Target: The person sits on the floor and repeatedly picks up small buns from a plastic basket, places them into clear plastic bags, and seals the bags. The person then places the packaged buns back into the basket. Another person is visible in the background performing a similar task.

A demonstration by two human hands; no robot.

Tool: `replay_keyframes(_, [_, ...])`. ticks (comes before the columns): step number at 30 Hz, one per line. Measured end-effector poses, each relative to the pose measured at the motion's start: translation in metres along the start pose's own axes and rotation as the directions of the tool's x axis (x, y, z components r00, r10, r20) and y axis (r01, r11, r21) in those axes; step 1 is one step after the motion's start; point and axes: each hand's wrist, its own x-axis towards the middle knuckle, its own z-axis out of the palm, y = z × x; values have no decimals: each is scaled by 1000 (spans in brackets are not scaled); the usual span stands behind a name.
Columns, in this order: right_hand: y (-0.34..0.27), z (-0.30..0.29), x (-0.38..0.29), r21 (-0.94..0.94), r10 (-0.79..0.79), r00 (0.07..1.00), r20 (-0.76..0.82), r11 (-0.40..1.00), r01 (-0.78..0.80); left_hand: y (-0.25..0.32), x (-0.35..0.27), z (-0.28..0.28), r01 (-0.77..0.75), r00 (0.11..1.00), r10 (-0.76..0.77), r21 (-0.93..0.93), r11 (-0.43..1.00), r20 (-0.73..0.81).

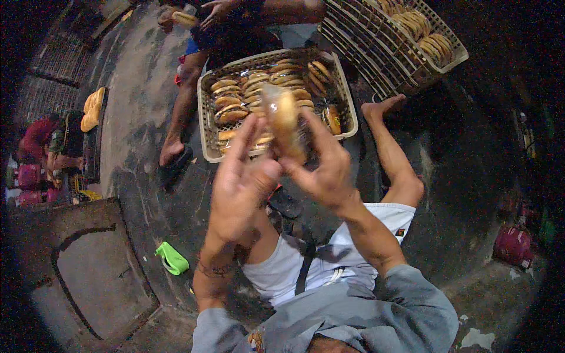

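A bread bun in clear plastic wrap [286,112], blurred by motion, stands upright between my two hands, above the near edge of a cream plastic crate [202,119]. My right hand [324,165] has its thumb and fingers around the bun's right side and lower end. At its lower left is my left hand [240,185], thumb close to the bun; blur hides whether it grips. Rows of filled, wrapped buns [229,103] lie in the crate, several on their edges. One wrapped bun with a printed mark [331,119] rests in the crate's right corner.
Across the crate sits another person, whose hand [218,13] is near a bun [184,19]. A stack of crates [375,48] at upper right holds more buns. Bread [92,109] lies on a dark tray at left. A green plastic object [172,258] is on the floor.
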Motion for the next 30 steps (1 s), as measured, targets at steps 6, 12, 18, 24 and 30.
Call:
replay_keyframes(6, [209,-6,15,-462,256,964,-71,848,-259,-24,4,-5,-189,927,-124,728,659,353])
replay_keyframes(12, [352,53,-3,-836,660,746,-88,359,-416,-41,5,-16,-295,872,-191,794,531,451])
replay_keyframes(18, [393,91,-14,-992,630,773,-77,29,-123,-39,8,-26,-300,854,-182,749,591,486])
replay_keyframes(24, [386,68,5,-870,660,750,-36,349,-348,-34,6,-33,-289,859,-179,744,603,479])
replay_keyframes(30, [422,34,4,-832,790,539,293,488,-264,-32,8,-32,-267,843,-222,738,619,491])
